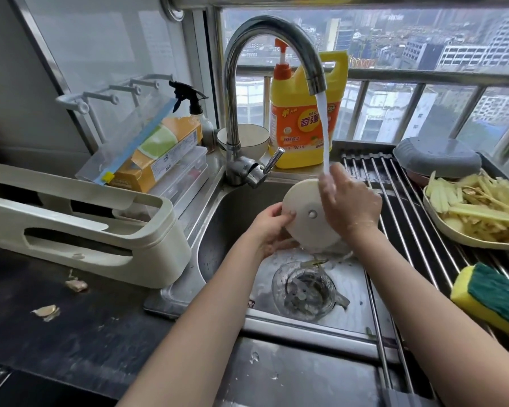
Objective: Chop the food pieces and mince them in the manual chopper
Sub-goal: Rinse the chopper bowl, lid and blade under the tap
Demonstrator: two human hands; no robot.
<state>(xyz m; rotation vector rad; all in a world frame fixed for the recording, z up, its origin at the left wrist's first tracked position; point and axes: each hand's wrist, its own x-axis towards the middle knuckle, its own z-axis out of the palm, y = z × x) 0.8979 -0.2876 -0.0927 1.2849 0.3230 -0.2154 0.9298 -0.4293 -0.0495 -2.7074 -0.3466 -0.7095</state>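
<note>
Over sink (218,230), centre frame: left hand (269,227) gripped round white chopper lid (307,215) at its 9 o'clock edge, thumb on top face, fingers curled beneath. Right hand (348,201) lay at lid's 3 o'clock, fingers relaxed, under running water from faucet (276,33). Lid was tilted. Clear chopper bowl (303,290) with blade sat in basin at 6 o'clock of lid. Plate of peelings (453,230) on rack at 3 o'clock. Sponge (494,298) at 4 o'clock.
</note>
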